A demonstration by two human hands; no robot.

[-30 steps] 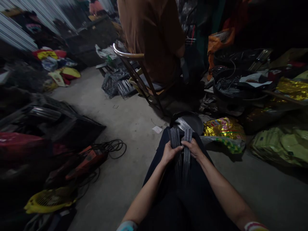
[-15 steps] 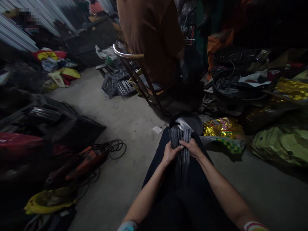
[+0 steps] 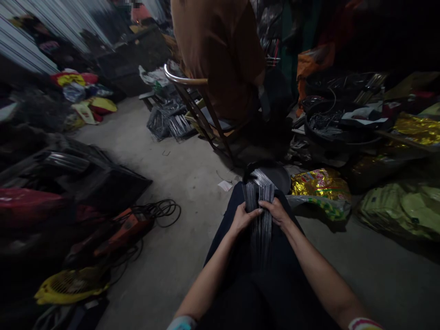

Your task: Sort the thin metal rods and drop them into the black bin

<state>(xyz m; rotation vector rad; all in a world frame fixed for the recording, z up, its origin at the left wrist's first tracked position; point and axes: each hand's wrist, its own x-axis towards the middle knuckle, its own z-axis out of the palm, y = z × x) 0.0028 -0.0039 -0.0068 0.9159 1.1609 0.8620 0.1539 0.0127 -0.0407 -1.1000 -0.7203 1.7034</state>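
Observation:
Over my dark-clad lap I hold a bundle of thin grey metal strips (image 3: pixel 265 224), parted by a narrow gap at its upper end. My left hand (image 3: pixel 243 217) is wrapped round the left part, its thumb lying across the front. Round the right part closes my right hand (image 3: pixel 275 211), with its thumb near the gap. Fingers behind the bundle are hidden. Just past my knees stands a dark round basin (image 3: pixel 283 176), in which more of the same strips (image 3: pixel 258 175) lie slanted.
A person in a brown top (image 3: pixel 213 41) sits ahead on a chair with a curved rail (image 3: pixel 185 81). Gold packaging (image 3: pixel 319 182) and a greenish sack (image 3: pixel 398 208) lie to the right. On the left are an orange tool (image 3: pixel 118 231), coiled cable (image 3: pixel 165 214) and a yellow basket (image 3: pixel 68 286).
Both hands keep their hold. The upper ends of the strips sit closer together in each part, with a clearer gap between. The view has shifted slightly.

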